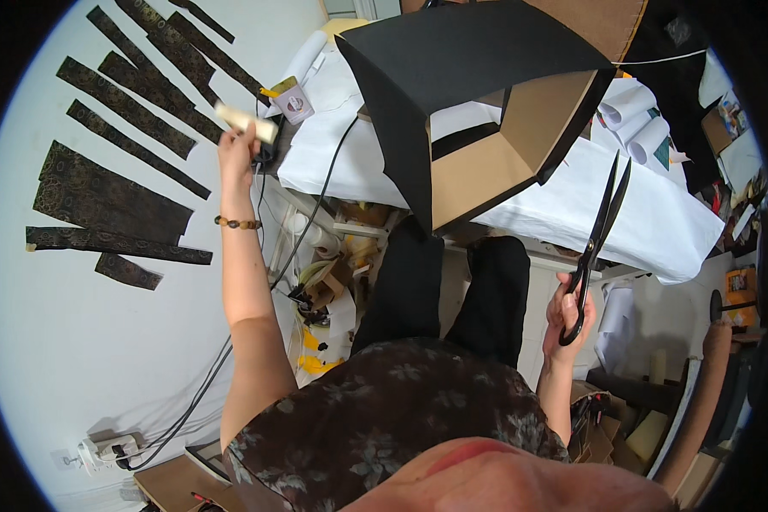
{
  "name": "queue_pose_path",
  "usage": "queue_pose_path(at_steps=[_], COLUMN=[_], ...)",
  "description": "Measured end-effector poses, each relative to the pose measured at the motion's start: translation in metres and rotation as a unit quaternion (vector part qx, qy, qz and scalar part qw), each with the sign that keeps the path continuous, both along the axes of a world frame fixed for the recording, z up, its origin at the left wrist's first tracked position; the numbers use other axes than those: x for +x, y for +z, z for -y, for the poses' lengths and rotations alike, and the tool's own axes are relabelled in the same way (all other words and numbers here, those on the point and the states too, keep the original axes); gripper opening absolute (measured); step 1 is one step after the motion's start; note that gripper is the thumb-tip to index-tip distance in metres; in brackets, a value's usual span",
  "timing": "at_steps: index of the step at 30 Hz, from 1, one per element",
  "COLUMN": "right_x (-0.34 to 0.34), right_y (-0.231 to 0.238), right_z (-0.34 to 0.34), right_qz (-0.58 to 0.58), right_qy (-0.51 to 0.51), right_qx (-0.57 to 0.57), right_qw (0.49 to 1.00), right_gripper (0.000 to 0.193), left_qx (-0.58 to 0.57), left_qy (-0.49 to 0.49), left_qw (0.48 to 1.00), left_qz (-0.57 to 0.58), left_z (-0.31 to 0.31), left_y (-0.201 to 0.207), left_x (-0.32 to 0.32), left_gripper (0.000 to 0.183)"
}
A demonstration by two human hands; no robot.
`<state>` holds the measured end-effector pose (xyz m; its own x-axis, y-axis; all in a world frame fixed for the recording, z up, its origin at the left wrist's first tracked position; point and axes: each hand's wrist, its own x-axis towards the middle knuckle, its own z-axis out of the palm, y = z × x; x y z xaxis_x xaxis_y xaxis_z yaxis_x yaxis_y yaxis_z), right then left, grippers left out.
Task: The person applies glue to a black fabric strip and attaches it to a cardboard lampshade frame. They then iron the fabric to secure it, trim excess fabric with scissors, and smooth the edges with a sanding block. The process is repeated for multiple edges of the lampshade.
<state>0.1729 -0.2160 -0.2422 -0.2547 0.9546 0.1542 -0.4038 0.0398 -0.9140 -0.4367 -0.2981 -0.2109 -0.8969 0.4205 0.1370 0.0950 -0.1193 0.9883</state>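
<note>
Raised at the left, my left hand is closed on a small cream-coloured block, smeared by motion, so its exact kind is unclear. It is beside a small pale box with a yellow item sticking out, at the table's left end. My right hand grips a large pair of black scissors by the handles. The blades point up and away, slightly apart, over the front edge of the white-covered table. Between my hands, on the table, stands a black angular box-like form with bare brown cardboard inside.
Dark patterned fabric pieces hang on the white wall at the left. White paper rolls lie at the table's right. A black cable drops over the table's front. Cardboard scraps crowd the shelf below.
</note>
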Motion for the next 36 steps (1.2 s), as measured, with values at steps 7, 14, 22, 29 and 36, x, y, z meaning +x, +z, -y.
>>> queue_pose_path(at_steps=[7, 14, 22, 29, 36], right_x=[-0.007, -0.012, -0.023, -0.022, -0.072], right_y=[0.003, 0.003, 0.003, 0.001, 0.045], right_z=[-0.001, 0.002, 0.004, -0.002, -0.049], right_qz=[-0.016, 0.03, 0.02, 0.074, 0.077], right_qy=[-0.004, -0.002, -0.003, -0.074, -0.056], right_qx=[-0.006, 0.013, -0.018, 0.012, 0.106], right_qw=[1.0, 0.999, 1.0, 0.994, 0.99], right_gripper=[0.048, 0.048, 0.051, 0.044, 0.03], left_qx=[-0.079, -0.179, -0.482, -0.177, 0.1], left_qy=[0.074, 0.193, 0.207, 0.245, -0.133], left_qw=[0.982, 0.965, 0.775, 0.817, 0.98], left_qz=[0.158, 0.0, -0.354, -0.491, -0.106], left_z=[0.032, 0.05, 0.032, -0.006, -0.028], left_y=[-0.147, -0.133, -0.068, -0.058, -0.064], left_x=[-0.067, -0.087, -0.08, -0.007, 0.196], left_gripper=[0.021, 0.03, 0.025, 0.028, 0.032])
